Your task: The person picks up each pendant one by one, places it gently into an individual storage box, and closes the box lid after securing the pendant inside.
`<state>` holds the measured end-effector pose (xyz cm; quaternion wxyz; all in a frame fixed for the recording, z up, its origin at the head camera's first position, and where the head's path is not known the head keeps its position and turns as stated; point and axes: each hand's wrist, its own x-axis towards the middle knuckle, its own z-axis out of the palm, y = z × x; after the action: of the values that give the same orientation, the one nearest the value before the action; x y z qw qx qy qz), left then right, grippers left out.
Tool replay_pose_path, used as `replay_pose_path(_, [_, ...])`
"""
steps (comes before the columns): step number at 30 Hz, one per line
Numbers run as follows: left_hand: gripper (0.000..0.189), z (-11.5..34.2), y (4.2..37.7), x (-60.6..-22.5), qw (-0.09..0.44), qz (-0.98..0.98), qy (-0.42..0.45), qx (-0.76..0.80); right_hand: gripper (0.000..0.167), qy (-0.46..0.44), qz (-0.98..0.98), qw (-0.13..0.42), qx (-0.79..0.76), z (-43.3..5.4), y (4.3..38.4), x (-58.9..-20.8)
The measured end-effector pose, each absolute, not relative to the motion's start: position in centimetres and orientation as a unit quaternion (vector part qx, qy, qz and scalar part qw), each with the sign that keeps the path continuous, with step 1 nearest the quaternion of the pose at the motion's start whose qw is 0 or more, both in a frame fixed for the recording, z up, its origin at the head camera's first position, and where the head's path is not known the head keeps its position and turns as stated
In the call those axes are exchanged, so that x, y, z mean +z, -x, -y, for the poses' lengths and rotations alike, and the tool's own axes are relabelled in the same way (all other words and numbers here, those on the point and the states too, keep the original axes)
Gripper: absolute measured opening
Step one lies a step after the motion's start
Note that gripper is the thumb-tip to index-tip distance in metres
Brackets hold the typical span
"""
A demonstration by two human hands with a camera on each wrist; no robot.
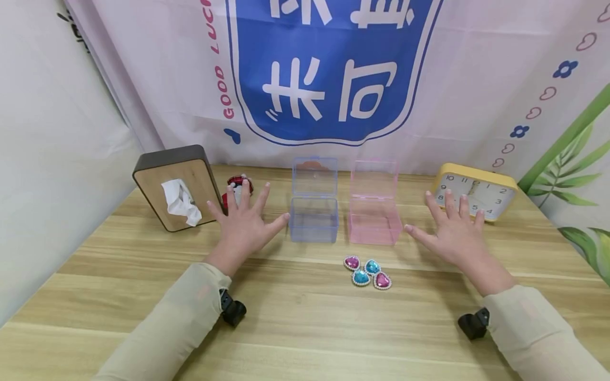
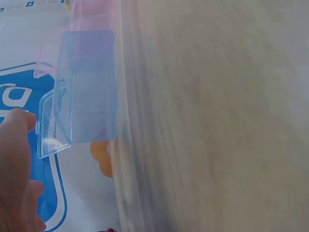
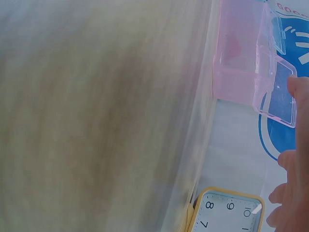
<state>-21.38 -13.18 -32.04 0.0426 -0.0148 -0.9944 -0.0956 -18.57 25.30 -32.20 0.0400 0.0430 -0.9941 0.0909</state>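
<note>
My left hand (image 1: 244, 228), fingers spread and holding nothing, is left of a clear blue box (image 1: 314, 221) whose lid stands up. The thumb comes near that box's left side. On the other side, my right hand (image 1: 455, 235) is likewise spread and without anything in it, its thumb close to a clear pink box (image 1: 374, 225), also with its lid raised. In front of the pink box lie a few heart-shaped gems with pearly rims: a pink one (image 1: 351, 262) and a blue one (image 1: 372, 266) behind, a blue one (image 1: 360, 278) and a pink one (image 1: 382, 281) in front.
A wooden-faced tissue box (image 1: 183, 190) stands at the left, with a small red and white figure (image 1: 240, 185) partly behind the left fingers. Behind the right fingertips is a yellow-framed clock (image 1: 476, 190). A printed curtain (image 1: 324, 79) hangs along the table's back edge.
</note>
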Motion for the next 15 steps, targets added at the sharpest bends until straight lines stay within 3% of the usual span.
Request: replay_pose_path(15, [0.080, 13.25, 21.28, -31.93, 0.050, 0.990, 0.046, -0.125, 0.090, -0.056, 0.992, 0.048, 0.106, -24.47, 18.05, -31.38])
